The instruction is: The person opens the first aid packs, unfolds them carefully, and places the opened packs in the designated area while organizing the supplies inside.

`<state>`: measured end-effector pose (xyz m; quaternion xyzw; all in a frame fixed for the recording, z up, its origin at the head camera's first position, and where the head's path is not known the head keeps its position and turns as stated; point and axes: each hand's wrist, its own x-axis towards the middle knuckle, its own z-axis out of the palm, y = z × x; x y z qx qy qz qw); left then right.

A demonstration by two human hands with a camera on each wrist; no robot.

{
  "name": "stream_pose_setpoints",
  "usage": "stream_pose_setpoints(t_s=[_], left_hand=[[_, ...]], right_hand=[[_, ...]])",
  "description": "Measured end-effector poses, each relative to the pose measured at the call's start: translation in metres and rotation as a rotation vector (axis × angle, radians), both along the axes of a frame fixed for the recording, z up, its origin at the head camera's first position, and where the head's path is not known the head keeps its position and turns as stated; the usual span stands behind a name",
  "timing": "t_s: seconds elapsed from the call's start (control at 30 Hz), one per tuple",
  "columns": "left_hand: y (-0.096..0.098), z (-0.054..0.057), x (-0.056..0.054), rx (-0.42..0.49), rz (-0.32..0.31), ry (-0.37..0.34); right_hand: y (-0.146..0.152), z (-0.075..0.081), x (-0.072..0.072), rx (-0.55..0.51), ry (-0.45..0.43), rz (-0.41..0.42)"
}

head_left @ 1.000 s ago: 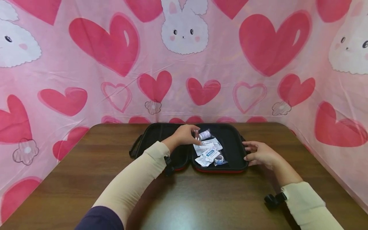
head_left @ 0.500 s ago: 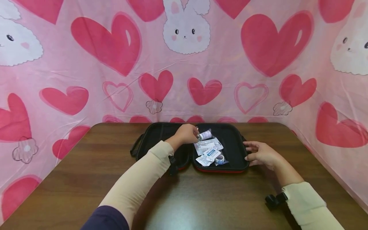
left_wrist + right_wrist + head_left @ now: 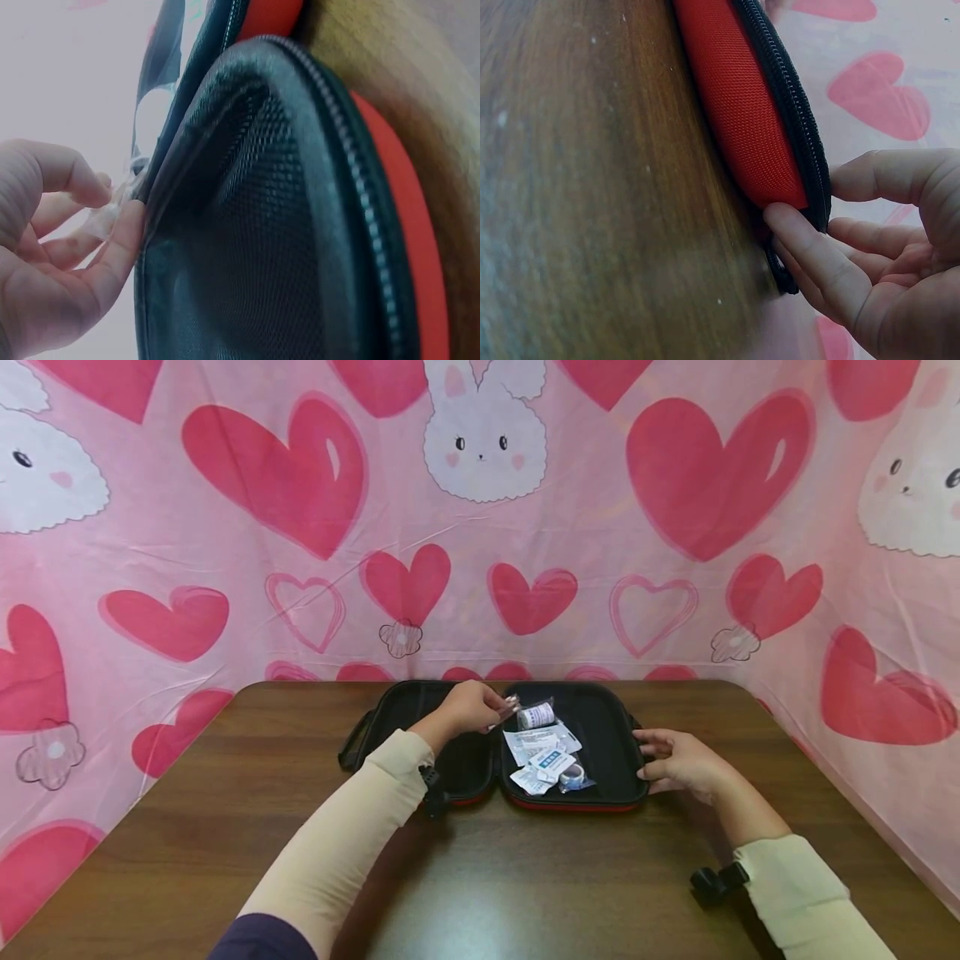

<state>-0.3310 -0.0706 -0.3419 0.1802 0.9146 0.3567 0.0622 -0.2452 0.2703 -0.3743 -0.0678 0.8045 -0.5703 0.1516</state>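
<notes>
A zippered case, black inside and red outside, lies open on the table; its right half (image 3: pixel 603 752) carries small supplies and its left half (image 3: pixel 468 768) has a mesh lining. Over the middle of the case, my left hand (image 3: pixel 467 708) pinches a small clear plastic packet (image 3: pixel 105 217) between thumb and fingers; its contents are too unclear to tell. Just right of it lies a wrapped white roll (image 3: pixel 536 716). My right hand (image 3: pixel 686 764) grips the case's right edge, fingers on the zippered rim and red shell (image 3: pixel 742 112).
White paper sachets (image 3: pixel 551 762) and a small roll of tape (image 3: pixel 572 775) in plastic lie in the right half. A carry handle (image 3: pixel 352 743) sticks out at the left. The wooden table (image 3: pixel 480 877) reaches back to a pink heart-patterned cloth (image 3: pixel 525 535).
My left hand dipped toward the spot beside the white roll, then drew back left with the clear packet between its fingers. The right hand stays on the case's edge.
</notes>
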Motion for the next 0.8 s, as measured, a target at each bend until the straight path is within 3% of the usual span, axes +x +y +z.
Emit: stream_pose_setpoints(t_s=[0.23, 0.6, 0.8], left_hand=[[-0.016, 0.002, -0.001, 0.100, -0.006, -0.032], [-0.049, 0.008, -0.005, 0.362, -0.011, -0.158], [-0.070, 0.009, -0.006, 0.440, -0.002, -0.133]], right_hand=[[0.001, 0.001, 0.000, 0.007, -0.001, -0.006], [0.001, 0.001, 0.000, 0.010, 0.003, 0.002], [0.001, 0.000, -0.001, 0.009, 0.000, -0.009]])
